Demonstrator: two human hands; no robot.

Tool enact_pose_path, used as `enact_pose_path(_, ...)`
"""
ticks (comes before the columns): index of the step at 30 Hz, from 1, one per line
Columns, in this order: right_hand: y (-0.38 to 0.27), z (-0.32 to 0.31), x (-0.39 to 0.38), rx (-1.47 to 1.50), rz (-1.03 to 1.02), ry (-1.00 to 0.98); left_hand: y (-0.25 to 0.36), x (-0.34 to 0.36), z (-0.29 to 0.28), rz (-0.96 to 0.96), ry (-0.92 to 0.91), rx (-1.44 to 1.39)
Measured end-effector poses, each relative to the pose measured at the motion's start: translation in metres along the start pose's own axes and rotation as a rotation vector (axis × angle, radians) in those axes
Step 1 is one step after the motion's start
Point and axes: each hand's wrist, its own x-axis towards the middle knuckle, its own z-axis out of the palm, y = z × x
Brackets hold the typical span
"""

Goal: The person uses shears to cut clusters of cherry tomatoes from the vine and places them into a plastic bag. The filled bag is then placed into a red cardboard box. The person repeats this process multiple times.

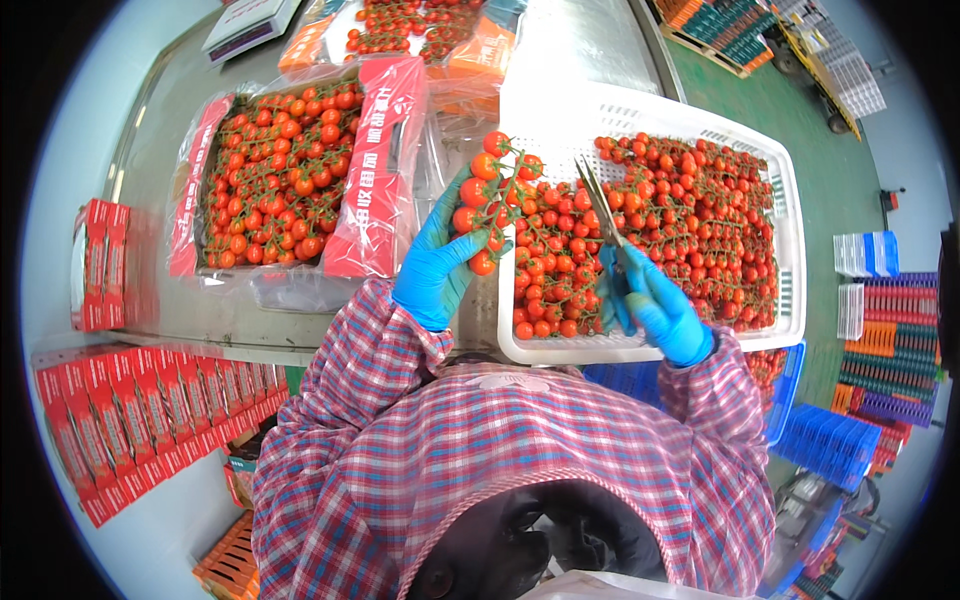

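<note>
Left hand, blue-gloved, fingers closed around a truss of cherry tomatoes, held up just over the near-left corner of the white slotted crate. Right hand, also gloved, clamped on a pair of scissors; blades point up and away from the hand, slightly parted, tips close beside the truss but not on it.

Judgement: to cut cleanly, steady the truss by its stem rather than the fruit, turn it so the stem shows clear, and bring the blades onto green stem only, keeping the points off the skins.

The crate beyond the right hand is heaped with more vine tomatoes. Beyond the left hand, a red cardboard box lined with clear film, also full of tomatoes; a second box farther off. Both sit on a grey metal worktop. Stacked red flat cartons below the left elbow. Blue crates stacked on the green floor off to the right; pallets beyond.
</note>
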Motion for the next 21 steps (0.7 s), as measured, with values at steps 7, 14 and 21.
enact_pose_path(7,0.019,0.01,-0.001,-0.057,0.108,0.114,-0.006,0.005,0.01,0.093,-0.005,0.286)
enact_pose_path(14,0.03,0.009,-0.004,-0.019,0.139,0.237,-0.017,0.008,0.009,0.11,-0.132,0.533)
enact_pose_path(21,0.039,0.011,-0.015,-0.007,0.229,0.44,-0.023,0.022,0.022,0.056,-0.203,0.559)
